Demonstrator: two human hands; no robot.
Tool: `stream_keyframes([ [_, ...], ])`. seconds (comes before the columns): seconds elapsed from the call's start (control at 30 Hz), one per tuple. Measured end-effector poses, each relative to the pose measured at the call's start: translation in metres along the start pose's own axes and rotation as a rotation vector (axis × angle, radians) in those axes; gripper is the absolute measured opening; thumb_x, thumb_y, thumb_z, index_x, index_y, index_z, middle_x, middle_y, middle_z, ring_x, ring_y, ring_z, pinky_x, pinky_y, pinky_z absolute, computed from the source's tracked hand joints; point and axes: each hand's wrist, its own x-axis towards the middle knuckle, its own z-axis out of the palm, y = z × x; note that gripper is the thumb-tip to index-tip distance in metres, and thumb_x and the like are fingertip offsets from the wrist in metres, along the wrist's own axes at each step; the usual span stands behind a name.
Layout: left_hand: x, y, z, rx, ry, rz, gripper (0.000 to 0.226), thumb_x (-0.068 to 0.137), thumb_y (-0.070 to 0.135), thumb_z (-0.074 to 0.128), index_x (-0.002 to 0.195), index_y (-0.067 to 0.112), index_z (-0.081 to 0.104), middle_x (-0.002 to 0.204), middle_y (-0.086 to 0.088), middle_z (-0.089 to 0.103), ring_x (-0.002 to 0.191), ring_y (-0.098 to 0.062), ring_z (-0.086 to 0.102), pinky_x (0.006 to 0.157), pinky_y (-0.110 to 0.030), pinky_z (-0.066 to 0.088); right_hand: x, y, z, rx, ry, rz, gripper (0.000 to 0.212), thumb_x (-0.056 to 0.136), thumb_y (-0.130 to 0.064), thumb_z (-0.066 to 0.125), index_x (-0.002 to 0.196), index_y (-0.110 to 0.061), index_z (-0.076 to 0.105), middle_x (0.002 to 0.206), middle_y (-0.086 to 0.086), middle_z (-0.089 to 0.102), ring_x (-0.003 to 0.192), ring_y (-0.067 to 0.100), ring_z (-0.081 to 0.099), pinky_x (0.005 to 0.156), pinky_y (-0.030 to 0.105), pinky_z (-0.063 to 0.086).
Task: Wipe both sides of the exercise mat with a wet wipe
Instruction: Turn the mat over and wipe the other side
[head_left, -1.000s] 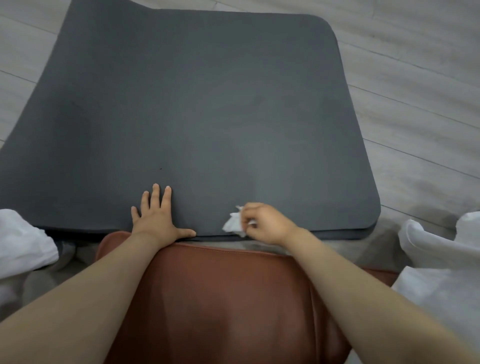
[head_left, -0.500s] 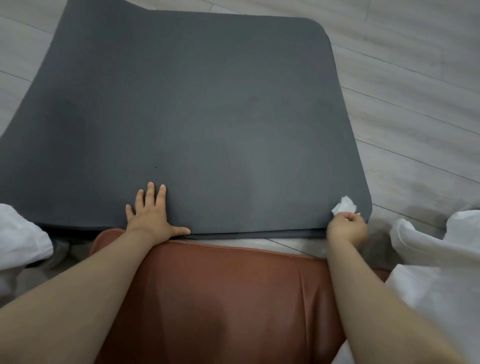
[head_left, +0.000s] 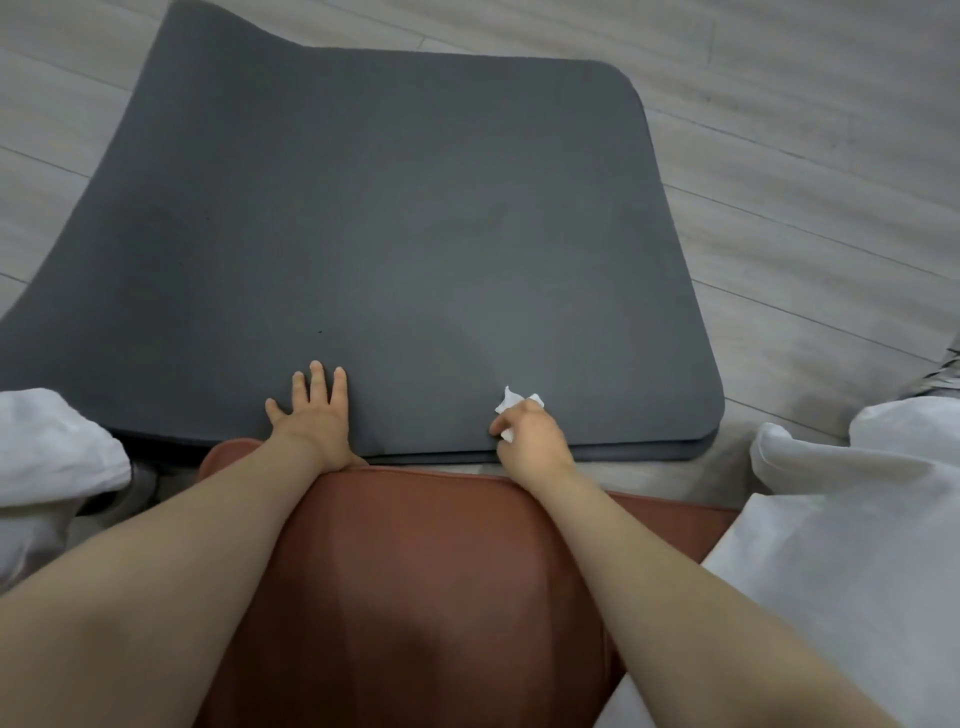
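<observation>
a small crumpled wet wipe (head_left: 511, 408) is pinched in the right hand (head_left: 530, 441) at the near edge of the folded exercise mat (head_left: 405, 218), pinned flat-fingered by the left hand (head_left: 314, 415); the mat's top layer could bunch if pressure is eased.

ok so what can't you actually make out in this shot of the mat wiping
All in the head view:
- Exercise mat: its left end is cut off by the picture edge; the underside and lower layer are hidden by the top layer.
- Wet wipe: mostly hidden by the right hand.
- Left hand: its palm lies face down on the mat.
</observation>
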Motion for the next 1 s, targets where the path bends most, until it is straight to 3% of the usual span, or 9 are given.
stream_keyframes([
  [0.1,-0.001,0.004,0.003,0.179,0.091,0.159,0.124,0.081,0.057,0.071,0.155,0.02,-0.021,0.161,-0.007,-0.028,0.151,-0.029,-0.015,0.119,-0.06,0.014,-0.005,0.029,-0.017,-0.111,0.062,-0.248,0.031,0.084,-0.011,0.062,0.115,-0.009,0.061,0.131,0.005,0.048,0.12,0.026,0.047,0.102,0.032,0.041],
  [0.17,-0.002,0.007,0.004,0.287,0.126,0.221,0.116,0.087,0.053,0.066,0.155,0.021,-0.022,0.162,-0.008,-0.026,0.152,-0.028,-0.013,0.12,-0.058,0.014,-0.005,0.043,-0.027,-0.261,0.069,-0.324,0.055,0.082,-0.025,0.069,0.131,-0.009,0.051,0.144,0.004,0.037,0.132,0.024,0.036,0.107,0.037,0.038],
  [0.3,-0.002,0.011,0.009,0.312,0.127,0.187,0.11,0.09,0.044,0.063,0.153,0.021,-0.024,0.162,-0.01,-0.024,0.152,-0.029,-0.01,0.118,-0.061,0.015,0.004,0.061,-0.035,-0.477,-0.033,-0.391,0.095,0.072,-0.048,0.073,0.148,-0.014,0.027,0.153,0.003,0.021,0.141,0.022,0.022,0.117,0.037,0.023],
  [0.4,-0.005,0.014,0.014,0.295,0.18,0.137,0.103,0.092,0.025,0.059,0.153,0.027,-0.025,0.163,-0.008,-0.021,0.152,-0.032,-0.007,0.116,-0.065,0.015,0.01,0.062,-0.031,-0.638,-0.079,-0.388,0.101,0.074,-0.056,0.066,0.152,-0.017,0.017,0.158,0.008,0.009,0.145,0.03,0.008,0.12,0.045,0.007],
  [0.47,-0.008,0.014,0.015,0.26,0.211,0.111,0.101,0.092,0.016,0.057,0.154,0.031,-0.022,0.164,-0.008,-0.016,0.152,-0.033,-0.003,0.117,-0.064,0.013,0.011,0.059,-0.025,-0.727,-0.081,-0.363,0.095,0.076,-0.054,0.06,0.153,-0.016,0.017,0.159,0.012,0.006,0.145,0.034,0.007,0.117,0.055,0.01],
  [0.57,-0.008,0.011,0.013,0.188,0.264,0.11,0.1,0.091,0.007,0.055,0.154,0.036,-0.017,0.166,-0.007,-0.006,0.152,-0.031,0.006,0.12,-0.056,0.016,0.012,0.052,-0.02,-0.783,-0.056,-0.345,0.091,0.066,-0.046,0.064,0.144,-0.01,0.034,0.152,0.018,0.019,0.138,0.039,0.019,0.104,0.064,0.031],
  [0.7,-0.006,0.006,0.012,0.163,0.343,0.171,0.093,0.093,0.001,0.048,0.156,0.036,-0.011,0.166,-0.004,0.01,0.151,-0.024,0.015,0.122,-0.042,0.019,0.014,0.045,-0.015,-0.828,-0.011,-0.247,0.088,0.064,-0.02,0.068,0.144,-0.009,0.033,0.151,0.019,0.017,0.136,0.042,0.023,0.097,0.061,0.037],
  [0.83,-0.007,0.003,-0.001,0.192,0.378,0.235,0.085,0.095,0.007,0.051,0.157,0.037,0.001,0.165,0.002,0.016,0.15,-0.019,0.021,0.121,-0.034,0.02,0.013,0.042,-0.025,-0.658,0.015,-0.121,0.085,0.076,-0.007,0.058,0.15,-0.017,0.018,0.155,0.011,0.005,0.139,0.033,0.021,0.106,0.051,0.035],
  [1.0,-0.021,-0.016,-0.014,0.159,0.29,0.112,0.081,0.094,0.009,0.05,0.158,0.033,0.006,0.164,0.002,0.019,0.146,-0.021,0.028,0.113,-0.034,0.032,0.019,0.027,-0.059,-0.489,-0.069,-0.062,0.066,0.078,-0.007,0.056,0.14,-0.02,0.036,0.146,0.003,0.027,0.112,0.031,0.05,0.08,0.038,0.046],
])
